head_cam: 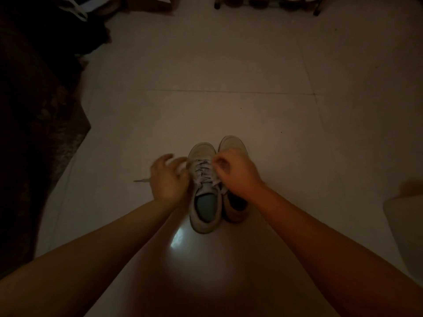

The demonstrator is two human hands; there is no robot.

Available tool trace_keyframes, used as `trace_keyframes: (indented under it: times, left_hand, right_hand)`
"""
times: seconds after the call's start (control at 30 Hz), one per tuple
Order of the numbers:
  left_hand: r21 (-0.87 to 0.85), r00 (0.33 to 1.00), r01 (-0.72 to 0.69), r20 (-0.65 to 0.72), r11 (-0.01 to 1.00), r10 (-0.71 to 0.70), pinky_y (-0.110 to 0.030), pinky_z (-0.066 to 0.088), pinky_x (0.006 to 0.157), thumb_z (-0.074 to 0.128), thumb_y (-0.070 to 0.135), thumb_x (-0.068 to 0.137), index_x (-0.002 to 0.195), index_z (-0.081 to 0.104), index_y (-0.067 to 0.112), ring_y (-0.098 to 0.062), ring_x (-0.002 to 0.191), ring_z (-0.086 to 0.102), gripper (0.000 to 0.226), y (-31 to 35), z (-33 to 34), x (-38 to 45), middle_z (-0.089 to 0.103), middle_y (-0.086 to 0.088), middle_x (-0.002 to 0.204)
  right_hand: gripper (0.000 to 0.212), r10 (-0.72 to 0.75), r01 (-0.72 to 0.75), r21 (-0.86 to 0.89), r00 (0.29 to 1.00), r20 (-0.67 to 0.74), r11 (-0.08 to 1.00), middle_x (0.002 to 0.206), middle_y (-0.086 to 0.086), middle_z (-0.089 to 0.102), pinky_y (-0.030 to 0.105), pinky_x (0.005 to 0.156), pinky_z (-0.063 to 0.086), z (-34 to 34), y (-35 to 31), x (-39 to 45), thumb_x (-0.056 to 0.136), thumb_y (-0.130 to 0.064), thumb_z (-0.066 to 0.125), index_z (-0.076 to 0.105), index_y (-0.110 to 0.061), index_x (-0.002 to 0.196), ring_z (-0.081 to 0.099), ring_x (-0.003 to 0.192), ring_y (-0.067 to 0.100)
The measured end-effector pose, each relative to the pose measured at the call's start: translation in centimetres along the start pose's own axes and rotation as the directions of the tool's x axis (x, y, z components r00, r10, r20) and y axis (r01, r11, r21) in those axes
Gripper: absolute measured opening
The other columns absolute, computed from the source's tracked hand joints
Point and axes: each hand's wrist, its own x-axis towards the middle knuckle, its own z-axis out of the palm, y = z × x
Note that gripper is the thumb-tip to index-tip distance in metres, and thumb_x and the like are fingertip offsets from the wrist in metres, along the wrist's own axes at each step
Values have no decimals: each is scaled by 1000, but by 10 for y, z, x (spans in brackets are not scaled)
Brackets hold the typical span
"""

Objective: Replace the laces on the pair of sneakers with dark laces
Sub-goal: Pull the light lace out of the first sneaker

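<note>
Two pale sneakers stand side by side on the tiled floor, toes pointing away from me. The left sneaker (204, 202) has a light lace (202, 171) threaded across its front and a blue insole. The right sneaker (232, 145) is partly covered by my right hand (235, 172), whose fingers are curled and pinch the lace near the upper eyelets. My left hand (168, 177) rests against the left sneaker's outer side with fingers spread and relaxed. A loose lace end (142, 180) sticks out on the floor to the left of that hand.
A dark rug (41, 138) covers the floor on the left. A shoe rack's legs (317, 10) and boxes stand at the far edge. A pale object (405, 220) sits at the right edge. The light is dim.
</note>
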Motion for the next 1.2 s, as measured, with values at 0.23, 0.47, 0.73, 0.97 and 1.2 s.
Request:
trace_keyframes:
  times: [0.23, 0.47, 0.73, 0.97, 1.2]
  left_hand:
    - [275, 971, -206, 178, 939, 160, -33, 35, 84, 44, 42, 86, 100, 67, 21, -24, 98, 56, 34, -1, 10, -16, 62, -4, 99]
    - [308, 942, -276, 274, 911, 193, -33, 37, 86, 48, 51, 88, 76, 45, 23, -18, 68, 59, 30, -5, 4, -29, 49, 10, 58]
    - [363, 952, -207, 288, 909, 101, -30, 45, 65, 45, 47, 92, 88, 50, 17, -25, 77, 63, 31, 4, 11, -21, 65, -6, 85]
    - [389, 937, -251, 328, 886, 121, -31, 44, 65, 42, 41, 95, 94, 50, 14, -27, 78, 63, 29, 4, 15, -18, 66, -8, 87]
    - [396, 941, -260, 307, 881, 140, -30, 44, 63, 40, 41, 96, 104, 50, 13, -25, 81, 64, 31, 1, 14, -21, 67, -7, 93]
  right_hand:
    - [23, -104, 182, -220, 940, 325, 958, 100, 11, 65, 40, 79, 49, 31, -6, 12, 83, -12, 55, 68, -10, 102, 59, 92, 28]
    - [19, -104, 172, -228, 953, 284, 958, 103, 8, 64, 37, 78, 47, 36, 0, 11, 83, -10, 57, 65, -12, 101, 58, 95, 25]
    - [14, 89, -76, -56, 955, 285, 996, 93, 10, 64, 38, 74, 50, 34, -2, 11, 88, -19, 51, 58, -9, 94, 59, 85, 26]
    - [13, 116, -119, -19, 904, 413, 993, 88, 8, 60, 39, 79, 50, 31, -8, 18, 87, -14, 53, 56, -11, 99, 59, 86, 25]
    - [16, 54, 17, -164, 906, 419, 986, 96, 10, 67, 33, 73, 49, 32, -7, 21, 88, -14, 52, 66, -9, 94, 60, 87, 25]
